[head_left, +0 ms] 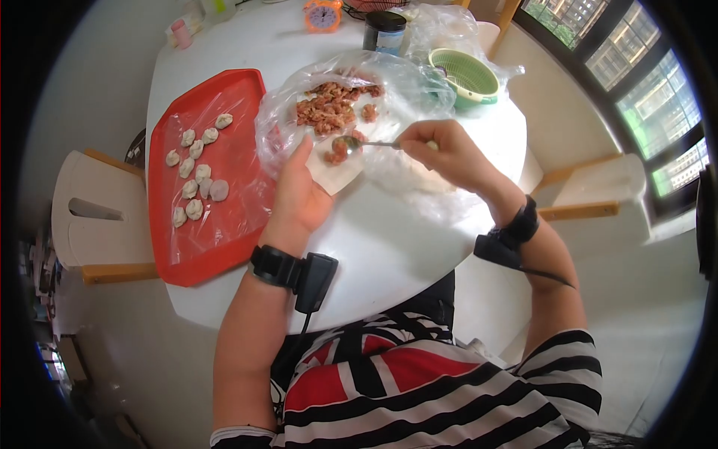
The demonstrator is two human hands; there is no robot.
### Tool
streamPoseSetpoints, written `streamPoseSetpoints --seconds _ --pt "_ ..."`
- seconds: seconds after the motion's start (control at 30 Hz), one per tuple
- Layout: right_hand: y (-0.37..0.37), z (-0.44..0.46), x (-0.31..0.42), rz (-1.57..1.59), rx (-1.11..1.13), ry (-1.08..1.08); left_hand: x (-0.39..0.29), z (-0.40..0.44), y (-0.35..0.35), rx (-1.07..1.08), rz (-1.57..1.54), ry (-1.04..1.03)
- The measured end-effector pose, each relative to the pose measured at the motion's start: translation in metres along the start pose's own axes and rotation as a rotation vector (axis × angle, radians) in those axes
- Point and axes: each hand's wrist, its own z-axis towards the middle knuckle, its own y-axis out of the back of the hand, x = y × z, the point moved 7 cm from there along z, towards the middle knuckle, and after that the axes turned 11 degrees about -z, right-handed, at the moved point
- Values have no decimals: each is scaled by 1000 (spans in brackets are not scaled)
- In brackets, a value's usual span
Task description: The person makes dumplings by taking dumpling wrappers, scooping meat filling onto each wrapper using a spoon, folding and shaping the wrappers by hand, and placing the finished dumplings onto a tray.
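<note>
On the fingers of my left hand (301, 196) lies a pale, flat dumpling wrapper (336, 173), its thumb up along one side. My right hand (449, 153) grips the handle of a metal spoon (380, 144). The spoon's bowl touches a lump of pinkish minced meat (336, 155) over the wrapper. Just beyond, a larger heap of meat filling (327, 108) sits in a spread clear plastic bag (278, 105). Some pale pieces under plastic near my right hand are too unclear to name.
To the left, a red tray (250, 90) lined with clear film carries several folded dumplings (203, 172). A green basket (479, 78), a dark-lidded jar (384, 34) and an orange clock (323, 16) stand at the back. Chairs flank the white table (374, 247).
</note>
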Motion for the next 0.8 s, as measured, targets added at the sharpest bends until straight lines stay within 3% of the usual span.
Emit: streamPoseSetpoints --seconds 0.1,0.2,0.53,0.8 --pt "-5 -16 30 -504 -220 404 2 -1 2 -16 -5 28" --pt "-14 -27 39 -663 -296 573 3 2 8 -30 -5 37" --pt "-19 -43 53 -951 -356 701 4 4 10 -32 -11 50" --pt "-19 -46 53 -925 -384 716 4 0 5 -54 9 34"
